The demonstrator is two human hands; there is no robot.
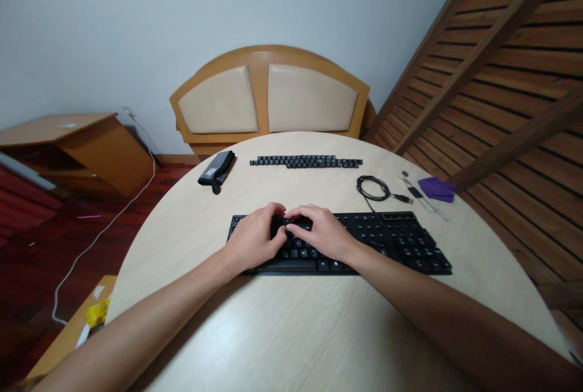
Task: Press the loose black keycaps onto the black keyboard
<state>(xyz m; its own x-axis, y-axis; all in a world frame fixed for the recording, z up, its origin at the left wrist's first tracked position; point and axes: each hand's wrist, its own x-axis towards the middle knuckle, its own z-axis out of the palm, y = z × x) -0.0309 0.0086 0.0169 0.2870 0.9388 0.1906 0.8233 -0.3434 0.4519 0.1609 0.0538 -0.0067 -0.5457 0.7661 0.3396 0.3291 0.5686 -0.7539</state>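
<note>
Keyboard: a black keyboard (387,240) lies flat on the pale round table (291,331), and everything else is placed from it.
Left hand: the left hand (252,240) rests on the keyboard's left half, fingers curled down over the keys – whether it pinches a key I cannot tell.
Right hand: the right hand (321,233) sits just beside the left, touching it at the fingertips, fingers bent onto the same patch of keys; a small dark shape shows between the two hands, too hidden to name.
Loose keys: a row of black key caps (306,161) lies beyond the keyboard, well apart from it, toward the table's far edge.
Cable: a coiled black cable (376,189) lies just beyond the keyboard's right half.
Pouch: a grey pouch (217,168) sits beyond the keyboard's left end.
Cloth: a purple cloth (436,188) lies beyond the right end, with small tools (421,194) between it and the cable.
Progress: many caps are laid out in the row, yet the right half looks fully keyed – the part under the hands is hidden, so how much is left is unclear.
</note>
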